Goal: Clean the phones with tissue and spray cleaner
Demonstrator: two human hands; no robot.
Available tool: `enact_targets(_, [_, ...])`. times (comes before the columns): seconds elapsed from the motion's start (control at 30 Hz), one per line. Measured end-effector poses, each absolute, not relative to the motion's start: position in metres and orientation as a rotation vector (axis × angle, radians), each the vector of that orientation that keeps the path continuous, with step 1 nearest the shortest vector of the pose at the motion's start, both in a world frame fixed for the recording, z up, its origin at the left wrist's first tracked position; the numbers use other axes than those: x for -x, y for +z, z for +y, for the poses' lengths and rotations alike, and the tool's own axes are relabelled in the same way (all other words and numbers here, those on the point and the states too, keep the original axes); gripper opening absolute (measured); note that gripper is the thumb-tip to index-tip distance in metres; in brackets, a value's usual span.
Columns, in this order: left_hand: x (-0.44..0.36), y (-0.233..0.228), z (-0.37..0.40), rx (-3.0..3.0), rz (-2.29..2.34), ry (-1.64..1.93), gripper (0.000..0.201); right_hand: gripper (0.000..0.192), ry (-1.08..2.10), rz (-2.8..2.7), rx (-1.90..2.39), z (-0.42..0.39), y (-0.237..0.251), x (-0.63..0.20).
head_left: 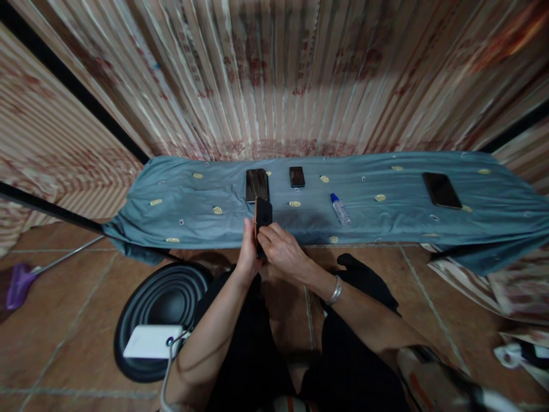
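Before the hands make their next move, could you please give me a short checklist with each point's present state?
1. Phone supported: ok, the left hand holds it.
2. Right hand at the phone: ok, its fingers are at the phone's front.
3. Phone apart from the dark device behind it: cannot tell, they overlap in this view.
4. Bottle capped: ok, the blue cap appears on, and the bottle lies on its side.
5. Blue cloth smooth: not ok, it is wrinkled.
6. Phone's screen lit: not ok, its visible part looks dark.
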State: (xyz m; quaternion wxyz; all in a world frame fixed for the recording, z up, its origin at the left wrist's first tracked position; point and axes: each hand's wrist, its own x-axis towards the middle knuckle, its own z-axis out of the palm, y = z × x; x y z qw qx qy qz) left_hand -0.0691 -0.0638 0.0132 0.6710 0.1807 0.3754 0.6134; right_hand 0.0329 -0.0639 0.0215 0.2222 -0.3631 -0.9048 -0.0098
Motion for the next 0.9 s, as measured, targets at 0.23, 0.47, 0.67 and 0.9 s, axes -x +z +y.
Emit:
enact_targets(0.23, [0.057, 0.019, -0.062, -0.32, 0.826, 1.309, 0.049, 0.027, 0.005, -2.419, 1.113, -0.048, 0.025, -0.042])
enact_targets(0.47, [0.068, 0.009, -0.057, -0.337, 0.892, 1.329, 0.054, 0.027, 0.133, -2.404, 0.894, -0.072, 0.014, -0.035])
enact_targets(0.67, [0.075, 0.013, -0.054, -0.282, 0.953, 1.327, 0.061, 0.026, 0.32, -2.26, 0.836, -0.076, 0.013, -0.037])
enact_targets(0.9, [0.073, 0.017, -0.054, -0.231, 0.865, 1.412, 0.062, 0.027, 0.416, -2.174, 0.782, -0.08, 0.012, -0.041])
